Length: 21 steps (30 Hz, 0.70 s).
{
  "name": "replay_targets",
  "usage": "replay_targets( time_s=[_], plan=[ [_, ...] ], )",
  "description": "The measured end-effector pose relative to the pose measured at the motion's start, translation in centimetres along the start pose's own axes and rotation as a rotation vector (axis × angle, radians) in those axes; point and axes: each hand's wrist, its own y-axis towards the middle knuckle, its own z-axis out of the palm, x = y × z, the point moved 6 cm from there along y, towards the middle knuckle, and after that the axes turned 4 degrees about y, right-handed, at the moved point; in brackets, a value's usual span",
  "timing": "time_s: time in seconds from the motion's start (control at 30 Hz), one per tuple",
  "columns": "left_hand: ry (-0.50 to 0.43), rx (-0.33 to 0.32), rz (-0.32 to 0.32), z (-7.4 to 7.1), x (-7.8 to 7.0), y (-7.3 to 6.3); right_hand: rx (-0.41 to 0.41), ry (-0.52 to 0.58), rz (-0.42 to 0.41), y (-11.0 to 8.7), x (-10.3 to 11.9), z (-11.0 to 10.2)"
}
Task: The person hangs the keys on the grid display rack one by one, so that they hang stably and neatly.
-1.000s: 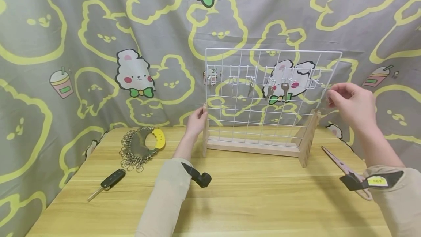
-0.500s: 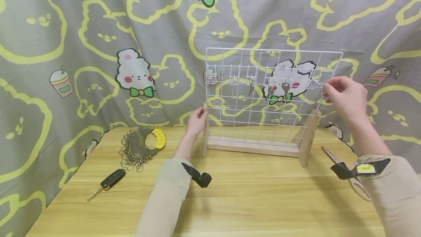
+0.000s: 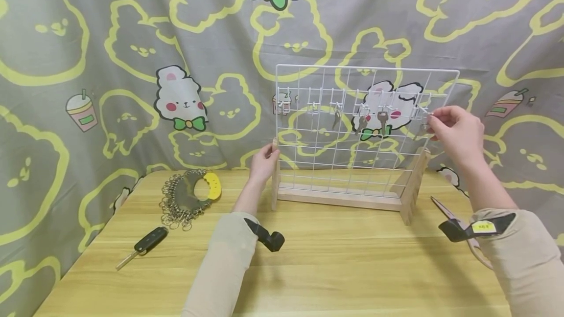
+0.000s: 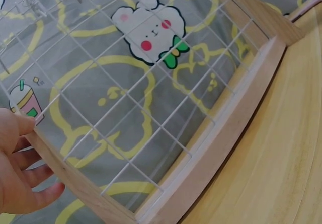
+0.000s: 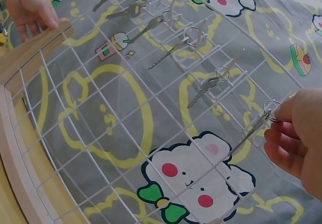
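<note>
A white wire grid rack stands upright on a wooden base [image 3: 339,197]. My left hand [image 3: 264,161] holds the top of its left wooden post [image 4: 70,176], the thumb on the post's upper end and the other fingers loosely bent beside it. At the grid's right side, my right hand [image 3: 460,133] pinches the split ring [image 5: 272,103] of a key [image 5: 247,137] between thumb and fingertip. That key hangs down beside the rightmost hook [image 3: 420,111]; whether the ring is on the hook, I cannot tell. Several other keys [image 5: 205,89] hang by rings from hooks along the grid.
On the table's left lie a yellow-handled ring holder [image 3: 214,186] with many small rings and a black car key [image 3: 151,240]. Scissors [image 3: 449,214] lie at the right, partly under my right wrist. A patterned grey curtain [image 3: 229,38] hangs behind the rack.
My right hand has moved left to the rightmost hook with the key, which now shows beside the grid. The left hand has stayed on the post.
</note>
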Motion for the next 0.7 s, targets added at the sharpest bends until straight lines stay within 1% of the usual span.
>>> replay_targets(
  time_s=[0.27, 0.5, 0.57, 0.7],
  plan=[
    [0.009, -0.01, 0.003, -0.1, 0.2, 0.2, 0.015, 0.063, 0.027, -0.4, -0.9, 0.3],
    [0.024, 0.007, -0.001, -0.1, 0.5, 0.2, 0.012, 0.137, 0.079, -1.8, -2.7, 0.6],
    [0.033, 0.014, 0.003, 0.0, 0.5, 0.1, 0.019, 0.133, 0.093, -2.3, -3.4, 0.8],
    [0.038, 0.031, 0.004, 0.0, 0.6, -0.3, 0.062, 0.106, 0.102, -3.7, -4.6, 2.0]
  ],
)
